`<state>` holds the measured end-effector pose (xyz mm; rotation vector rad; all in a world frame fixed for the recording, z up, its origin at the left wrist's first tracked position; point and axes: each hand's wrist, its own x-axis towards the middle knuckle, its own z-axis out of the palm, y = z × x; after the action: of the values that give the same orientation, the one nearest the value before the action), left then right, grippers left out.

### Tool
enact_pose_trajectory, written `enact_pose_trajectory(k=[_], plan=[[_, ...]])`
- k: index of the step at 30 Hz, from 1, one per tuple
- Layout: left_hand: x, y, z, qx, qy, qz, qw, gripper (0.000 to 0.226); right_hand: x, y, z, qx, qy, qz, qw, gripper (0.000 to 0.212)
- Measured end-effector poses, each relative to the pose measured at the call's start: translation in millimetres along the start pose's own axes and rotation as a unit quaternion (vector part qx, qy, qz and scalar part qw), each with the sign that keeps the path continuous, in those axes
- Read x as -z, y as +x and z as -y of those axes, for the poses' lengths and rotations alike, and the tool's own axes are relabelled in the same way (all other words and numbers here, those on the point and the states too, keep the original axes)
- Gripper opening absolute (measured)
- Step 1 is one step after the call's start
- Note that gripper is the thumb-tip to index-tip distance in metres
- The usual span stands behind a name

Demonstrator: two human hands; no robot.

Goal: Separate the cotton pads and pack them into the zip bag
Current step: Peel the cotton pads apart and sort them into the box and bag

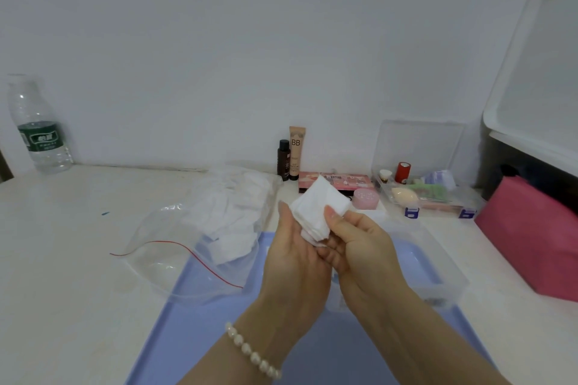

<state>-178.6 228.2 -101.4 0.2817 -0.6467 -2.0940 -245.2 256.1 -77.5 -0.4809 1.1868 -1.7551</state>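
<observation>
- White tabletop (62,228) against a plain wall, seen from your head camera: a blue tray (219,337) lies under your wrists, and a water bottle (37,131) stands far to the left of your fingers.
- Your left hand (294,262) cradles a stack of cotton pads (316,212), its fingers curled up behind it; your right hand (353,247) pinches the stack's near edge, thumb on top.
- The zip bag (194,244) lies open just left of your left fingers, with loose pads already inside it.
- Watch the thumb: the pads look thin and clingy, so two may peel off as one.
- Loosen the left fingers too much and the stack could fan out and drop onto the tray.
- The bag mouth looks floppy; a pad pushed in one-handed may catch on the red zip strip (200,262).
</observation>
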Motion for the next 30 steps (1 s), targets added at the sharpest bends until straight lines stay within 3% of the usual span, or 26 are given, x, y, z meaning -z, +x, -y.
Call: enact_pose_trajectory(k=[6, 12, 16, 19, 22, 30], plan=[[2, -1, 4, -0.025, 0.052, -0.005, 0.998, 0.052, 2, 4, -2, -0.006, 0.004, -0.011, 1.000, 0.018], [1, -1, -2, -0.024, 0.056, 0.004, 0.998, 0.050, 2, 1, 4, -0.021, 0.010, 0.064, 0.998, 0.011], [4, 1, -12, -0.012, 0.037, 0.015, 0.999, 0.042, 6, 5, 16, -0.096, 0.062, 0.075, 0.991, 0.015], [11, 6, -17, 0.001, 0.049, -0.002, 0.999, 0.054, 10, 8, 29, -0.156, 0.116, 0.081, 0.978, 0.028], [13, 10, -18, 0.007, 0.045, -0.024, 0.999, 0.038, 15, 9, 41, -0.183, 0.122, 0.115, 0.969, 0.039], [10, 9, -20, 0.033, 0.002, -0.026, 0.999, 0.033, 24, 13, 51, -0.161, 0.060, 0.159, 0.972, 0.039]])
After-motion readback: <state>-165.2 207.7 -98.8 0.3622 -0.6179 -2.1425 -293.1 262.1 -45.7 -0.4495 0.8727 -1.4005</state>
